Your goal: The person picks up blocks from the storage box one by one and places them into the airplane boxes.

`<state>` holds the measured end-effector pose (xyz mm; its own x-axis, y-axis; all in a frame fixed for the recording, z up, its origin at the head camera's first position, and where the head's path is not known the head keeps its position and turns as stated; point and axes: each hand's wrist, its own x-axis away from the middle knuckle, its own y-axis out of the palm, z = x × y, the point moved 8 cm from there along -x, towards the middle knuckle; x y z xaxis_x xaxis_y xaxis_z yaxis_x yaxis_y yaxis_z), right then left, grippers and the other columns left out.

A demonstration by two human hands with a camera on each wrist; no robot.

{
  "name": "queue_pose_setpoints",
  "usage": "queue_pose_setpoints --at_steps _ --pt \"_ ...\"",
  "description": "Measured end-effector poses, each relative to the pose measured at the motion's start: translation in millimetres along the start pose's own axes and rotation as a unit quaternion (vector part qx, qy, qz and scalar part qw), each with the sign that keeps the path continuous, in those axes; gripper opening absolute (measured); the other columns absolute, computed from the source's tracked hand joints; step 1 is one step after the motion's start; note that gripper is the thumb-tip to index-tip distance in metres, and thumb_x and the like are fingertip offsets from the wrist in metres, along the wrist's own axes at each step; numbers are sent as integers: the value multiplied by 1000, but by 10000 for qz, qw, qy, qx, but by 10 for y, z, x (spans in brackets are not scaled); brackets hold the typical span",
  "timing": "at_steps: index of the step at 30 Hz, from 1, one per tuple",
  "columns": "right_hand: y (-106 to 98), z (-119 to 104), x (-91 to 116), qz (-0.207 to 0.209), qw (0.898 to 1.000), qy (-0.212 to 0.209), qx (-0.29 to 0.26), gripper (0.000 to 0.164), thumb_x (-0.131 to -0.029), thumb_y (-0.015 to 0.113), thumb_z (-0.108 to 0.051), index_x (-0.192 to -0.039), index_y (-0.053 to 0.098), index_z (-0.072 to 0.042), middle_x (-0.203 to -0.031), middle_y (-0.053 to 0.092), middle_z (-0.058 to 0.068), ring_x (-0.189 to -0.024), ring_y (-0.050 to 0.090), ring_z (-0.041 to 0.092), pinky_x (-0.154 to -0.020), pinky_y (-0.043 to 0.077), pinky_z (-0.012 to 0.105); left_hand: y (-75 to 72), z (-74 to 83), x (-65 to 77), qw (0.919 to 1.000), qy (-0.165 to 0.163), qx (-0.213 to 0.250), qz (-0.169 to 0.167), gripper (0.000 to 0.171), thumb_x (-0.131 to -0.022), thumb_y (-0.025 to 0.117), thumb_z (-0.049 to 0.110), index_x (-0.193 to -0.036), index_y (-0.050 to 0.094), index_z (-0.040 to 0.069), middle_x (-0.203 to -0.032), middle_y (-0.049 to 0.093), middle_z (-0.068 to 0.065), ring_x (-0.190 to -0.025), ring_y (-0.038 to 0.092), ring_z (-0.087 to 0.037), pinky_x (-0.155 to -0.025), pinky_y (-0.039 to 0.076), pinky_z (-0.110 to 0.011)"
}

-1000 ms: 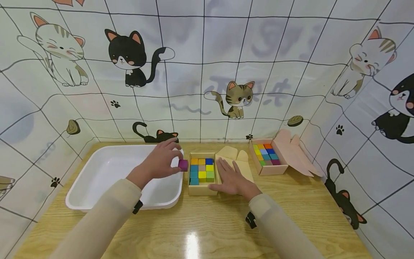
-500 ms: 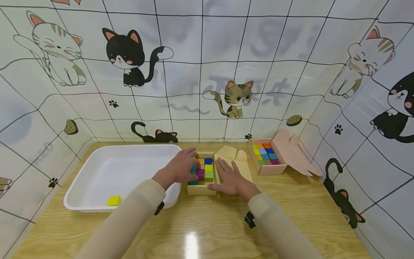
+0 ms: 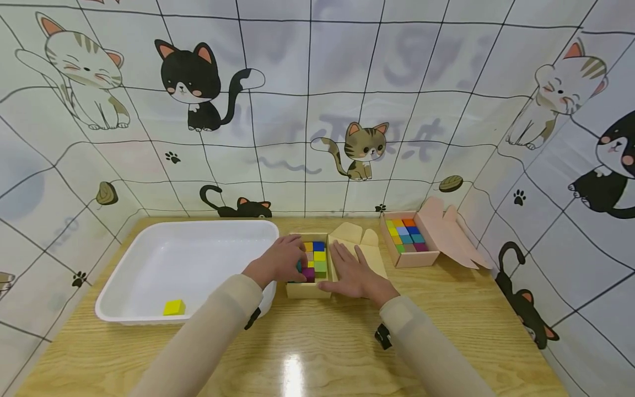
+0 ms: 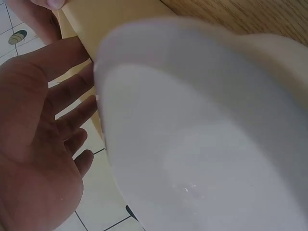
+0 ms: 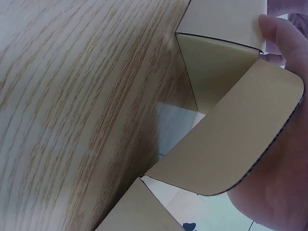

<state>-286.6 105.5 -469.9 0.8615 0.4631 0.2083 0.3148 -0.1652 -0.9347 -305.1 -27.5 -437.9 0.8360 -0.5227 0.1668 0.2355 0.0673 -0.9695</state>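
Note:
In the head view, my left hand (image 3: 280, 259) reaches into the tan cardboard box (image 3: 308, 294) and pinches a purple cube (image 3: 308, 273) low in its front row. Yellow, green, blue and other coloured cubes (image 3: 319, 257) surround it. My right hand (image 3: 359, 277) lies with fingers spread on the box's opened lid (image 3: 375, 259), thumb at the box's right edge. In the left wrist view, the left hand (image 4: 43, 130) shows beyond the white tray's rim, its fingertips hidden. The right wrist view has the right hand (image 5: 276, 163) behind a lid flap (image 5: 231, 130).
A white tray (image 3: 144, 264) stands at the left, close to the box, with one yellow block (image 3: 174, 307) near its front. At the back right sits a pink box (image 3: 415, 261) of coloured cubes, its lid (image 3: 456, 237) folded open. A cat-print wall covering (image 3: 283, 121) borders the table.
My left hand has moved right from above the tray's right rim into the tan box, bringing the purple cube down to the front row. The right hand has stayed on the lid.

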Motion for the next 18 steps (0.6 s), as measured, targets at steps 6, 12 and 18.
queue_pose_setpoints --at_steps 6,12,18 --pt "-5 1 0 2 10000 -14 -2 99 -90 48 -65 -156 4 -6 -166 2 12 -155 3 25 -123 -4 57 67 -15 -65 9999 -90 -101 -91 26 -75 82 38 -94 76 21 -129 60 -1 -147 27 -26 -124 20 -46" --pt "5 10 -3 -1 10000 -6 19 100 -89 46 -68 -157 5 -7 -166 2 11 -155 3 25 -123 -4 57 80 46 -103 9986 -51 -517 -30 20 -77 80 36 -83 72 20 -114 62 2 -139 37 -23 -122 25 -41" --pt "17 15 -6 -13 10000 29 49 101 -88 45 -70 -157 4 -7 -166 2 10 -155 2 24 -123 -5 56 82 85 -113 9965 -207 -809 -91 20 -76 78 33 -76 65 19 -108 61 0 -134 41 -24 -120 28 -41"
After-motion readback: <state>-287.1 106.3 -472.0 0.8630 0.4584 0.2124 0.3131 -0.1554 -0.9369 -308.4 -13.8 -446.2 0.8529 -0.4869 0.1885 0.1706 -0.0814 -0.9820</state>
